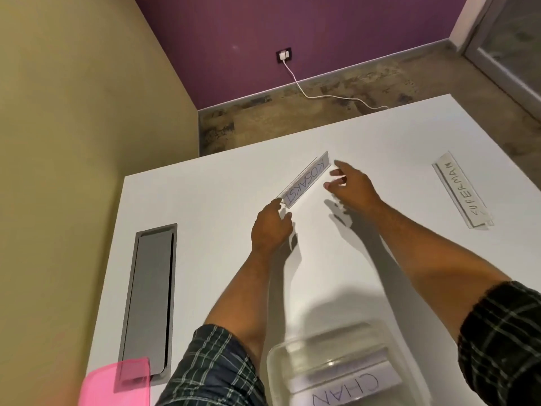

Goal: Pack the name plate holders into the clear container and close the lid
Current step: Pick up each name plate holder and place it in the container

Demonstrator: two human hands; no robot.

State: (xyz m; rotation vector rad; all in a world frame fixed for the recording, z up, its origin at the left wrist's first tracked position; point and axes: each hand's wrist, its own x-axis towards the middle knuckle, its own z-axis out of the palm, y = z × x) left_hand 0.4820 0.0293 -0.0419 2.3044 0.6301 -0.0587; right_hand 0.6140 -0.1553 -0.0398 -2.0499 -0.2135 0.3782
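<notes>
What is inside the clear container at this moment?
The clear container holds at least one name plate holder whose card shows the letters CHAN. The frame's bottom edge cuts off the remaining letters and the container's near part, so a full count of holders inside cannot be made.

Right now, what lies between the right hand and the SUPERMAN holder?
Only bare white table between the right hand and the SUPERMAN holder, in the head view.

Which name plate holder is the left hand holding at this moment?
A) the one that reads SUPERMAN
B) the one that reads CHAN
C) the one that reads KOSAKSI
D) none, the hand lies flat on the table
C: the left hand pinches the near end of the KOSAKSI holder, while the SUPERMAN holder lies apart on the table.
</notes>
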